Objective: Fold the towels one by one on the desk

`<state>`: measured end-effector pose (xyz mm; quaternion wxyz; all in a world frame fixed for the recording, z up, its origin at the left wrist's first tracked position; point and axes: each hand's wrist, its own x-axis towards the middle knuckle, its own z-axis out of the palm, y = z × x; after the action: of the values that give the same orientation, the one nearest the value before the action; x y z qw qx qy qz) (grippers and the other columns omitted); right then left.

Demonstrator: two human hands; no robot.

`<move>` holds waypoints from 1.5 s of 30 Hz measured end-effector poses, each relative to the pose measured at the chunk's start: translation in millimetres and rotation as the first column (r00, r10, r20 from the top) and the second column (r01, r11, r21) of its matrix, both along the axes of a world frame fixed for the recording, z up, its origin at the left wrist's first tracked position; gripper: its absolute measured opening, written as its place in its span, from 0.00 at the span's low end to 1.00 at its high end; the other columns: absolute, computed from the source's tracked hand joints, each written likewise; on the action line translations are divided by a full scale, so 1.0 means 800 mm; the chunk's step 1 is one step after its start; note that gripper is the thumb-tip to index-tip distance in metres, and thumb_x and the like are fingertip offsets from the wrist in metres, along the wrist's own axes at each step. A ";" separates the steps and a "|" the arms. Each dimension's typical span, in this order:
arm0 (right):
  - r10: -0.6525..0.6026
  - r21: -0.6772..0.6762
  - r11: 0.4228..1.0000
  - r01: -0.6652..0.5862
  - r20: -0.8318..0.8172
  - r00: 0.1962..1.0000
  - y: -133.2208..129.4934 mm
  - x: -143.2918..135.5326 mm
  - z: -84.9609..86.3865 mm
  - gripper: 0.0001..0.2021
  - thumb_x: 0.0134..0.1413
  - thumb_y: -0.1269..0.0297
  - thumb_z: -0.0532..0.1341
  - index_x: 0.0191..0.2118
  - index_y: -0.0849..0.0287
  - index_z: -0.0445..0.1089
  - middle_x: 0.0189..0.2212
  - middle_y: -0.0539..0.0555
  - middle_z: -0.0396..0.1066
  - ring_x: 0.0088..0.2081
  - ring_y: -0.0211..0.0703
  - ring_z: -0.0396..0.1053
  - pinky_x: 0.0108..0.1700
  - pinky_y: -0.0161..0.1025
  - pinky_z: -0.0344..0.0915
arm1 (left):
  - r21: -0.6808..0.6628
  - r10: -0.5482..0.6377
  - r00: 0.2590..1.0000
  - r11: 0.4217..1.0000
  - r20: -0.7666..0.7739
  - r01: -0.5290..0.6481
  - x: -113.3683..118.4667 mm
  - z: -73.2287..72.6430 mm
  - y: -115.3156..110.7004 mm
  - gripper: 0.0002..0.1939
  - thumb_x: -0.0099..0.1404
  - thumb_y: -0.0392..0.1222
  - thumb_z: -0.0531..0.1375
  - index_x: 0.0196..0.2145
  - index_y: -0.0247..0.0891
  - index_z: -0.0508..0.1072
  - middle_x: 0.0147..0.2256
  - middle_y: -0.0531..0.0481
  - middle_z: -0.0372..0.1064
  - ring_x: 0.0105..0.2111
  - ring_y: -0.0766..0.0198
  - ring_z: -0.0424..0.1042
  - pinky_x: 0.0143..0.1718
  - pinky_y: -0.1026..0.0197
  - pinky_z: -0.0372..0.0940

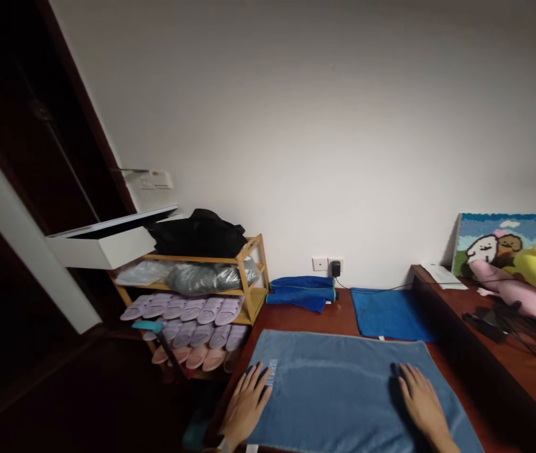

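Observation:
A grey-blue towel [334, 390] lies spread out on the reddish-brown wooden surface [338, 319], with pale lettering near its left edge. My left hand [246, 402] rests flat at the towel's left edge, fingers stretched out and holding nothing. Over the right part of the towel is my right hand [423, 399], palm down with its fingers extended and a dark shadow beside it. Behind the towel, a folded bright blue cloth [390, 313] lies flat at the right, and rumpled or rolled blue cloths [301, 292] lie at the left against the wall.
A wooden rack [244, 277] at the left holds slippers [197, 308], plastic-wrapped items, a black bag [202, 234] and a white box [102, 250]. On a raised ledge [442, 305] at the right are plush toys [523, 292], cables and a picture [499, 236]. A plug [336, 268] sits in the wall socket.

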<state>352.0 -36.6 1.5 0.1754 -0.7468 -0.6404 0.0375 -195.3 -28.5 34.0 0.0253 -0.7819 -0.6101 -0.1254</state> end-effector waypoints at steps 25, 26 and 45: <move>-0.149 -0.160 0.972 0.171 0.138 0.979 0.090 0.048 -0.027 0.33 0.65 0.47 0.39 0.72 0.49 0.51 0.72 0.47 0.50 0.73 0.50 0.44 0.72 0.56 0.41 | -0.063 0.079 0.997 0.995 -0.005 -0.079 0.042 -0.022 0.130 0.29 0.74 0.56 0.47 0.69 0.51 0.58 0.71 0.53 0.52 0.71 0.53 0.50 0.71 0.42 0.45; -0.158 -0.146 0.973 0.177 0.134 0.978 0.085 0.066 -0.031 0.34 0.65 0.47 0.39 0.72 0.49 0.53 0.72 0.48 0.51 0.73 0.49 0.44 0.72 0.55 0.41 | -0.057 0.078 0.997 0.995 -0.002 -0.078 0.041 -0.024 0.131 0.29 0.74 0.56 0.48 0.69 0.52 0.59 0.71 0.53 0.53 0.71 0.53 0.50 0.70 0.42 0.45; -0.213 -0.076 0.973 0.216 0.048 0.976 0.096 0.111 -0.028 0.34 0.61 0.40 0.39 0.67 0.41 0.61 0.69 0.50 0.57 0.64 0.55 0.61 0.66 0.57 0.53 | 0.025 0.174 0.983 0.985 -0.057 -0.173 0.030 -0.035 0.211 0.27 0.73 0.49 0.47 0.67 0.45 0.65 0.68 0.47 0.60 0.68 0.52 0.57 0.68 0.46 0.52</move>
<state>440.7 39.8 -20.6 0.1353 -0.8186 -0.5574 0.0293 -171.6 140.3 6.3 0.0621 -0.7290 -0.6735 -0.1057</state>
